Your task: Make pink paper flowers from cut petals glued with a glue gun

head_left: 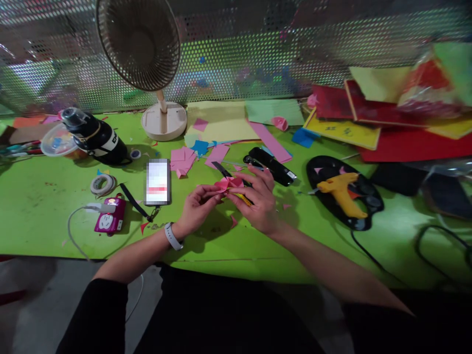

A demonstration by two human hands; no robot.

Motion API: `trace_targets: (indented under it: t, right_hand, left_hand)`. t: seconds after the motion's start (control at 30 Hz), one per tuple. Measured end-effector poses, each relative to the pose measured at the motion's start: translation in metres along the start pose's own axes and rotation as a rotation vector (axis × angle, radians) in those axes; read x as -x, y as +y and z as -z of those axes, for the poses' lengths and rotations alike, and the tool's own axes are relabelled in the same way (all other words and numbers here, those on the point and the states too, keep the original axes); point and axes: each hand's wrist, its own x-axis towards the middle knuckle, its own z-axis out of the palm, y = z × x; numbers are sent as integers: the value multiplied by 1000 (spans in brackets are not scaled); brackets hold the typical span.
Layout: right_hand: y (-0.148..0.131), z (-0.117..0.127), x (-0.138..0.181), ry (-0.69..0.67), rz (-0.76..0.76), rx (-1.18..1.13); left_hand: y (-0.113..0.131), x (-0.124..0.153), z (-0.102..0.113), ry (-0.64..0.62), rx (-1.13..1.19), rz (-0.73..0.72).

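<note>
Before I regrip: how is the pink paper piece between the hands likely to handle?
The pink paper piece is probably very light, being small and thin. It likely bends or creases under a firm squeeze, since it already looks folded or curled where the left hand and right hand pinch it.

Desk (47, 196), green-topped, dark-smudged. Directly upon it, left: clear tub (51, 142), black bottle (98, 140), roll of tape (96, 189), purple socket block (117, 209). Centre: pale fan (142, 49), phone (157, 182), pink paper pieces (182, 160), pale yellow sheet (221, 120), black stapler (271, 164). Right: black palette-shaped tray (363, 216). Small red offcuts (144, 228) lie scattered toward the front.
</note>
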Motion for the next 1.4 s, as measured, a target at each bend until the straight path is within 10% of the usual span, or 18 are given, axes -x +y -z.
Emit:
trace_targets:
  t: [0.4, 1.4]
  right_hand:
    - [5, 3, -2, 88, 13, 62]
    - [4, -3, 5, 172, -45, 4]
  left_hand:
    - [4, 5, -7, 111, 406, 326]
    - [2, 19, -21, 72, 415, 259]
